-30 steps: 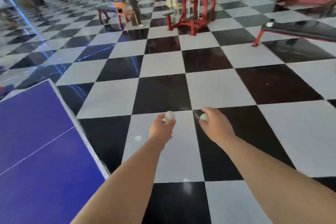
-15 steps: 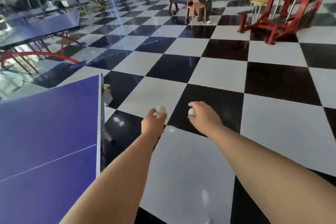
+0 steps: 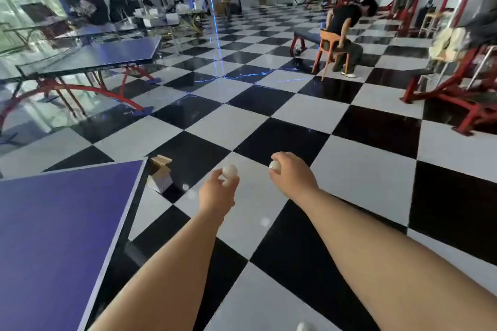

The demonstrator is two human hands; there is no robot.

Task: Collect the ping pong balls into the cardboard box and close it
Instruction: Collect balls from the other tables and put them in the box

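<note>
Black and white squares cover the shiny floor (image 3: 357,177) of a big gym room. Both bare arms reach out forward over the floor, side by side. The left hand (image 3: 218,193) is curled shut around a white ball (image 3: 230,171). That ball sits up at the fingertips, pinched between the thumb and the fingers, and most of it shows. The right hand (image 3: 291,173) is closed too, with its back turned up. It grips a second white ball (image 3: 275,165), and only a bit of this one peeks out on the side by the thumb. The two hands are near each other but do not touch. A small cardboard box (image 3: 160,176) stands on the floor, just past the corner of the blue table (image 3: 59,228) at the lower left. Its flaps are up, so the box is open. It lies to the left of the left hand and a little farther away, apart from both hands. One more white ball (image 3: 303,327) lies on the floor at the very bottom edge, close to the right arm. Another ping pong table (image 3: 107,55) with red legs stands farther off on the left. A person sits on an orange chair (image 3: 328,50) across the room. Red workout machines (image 3: 457,80) stand along the right side.
</note>
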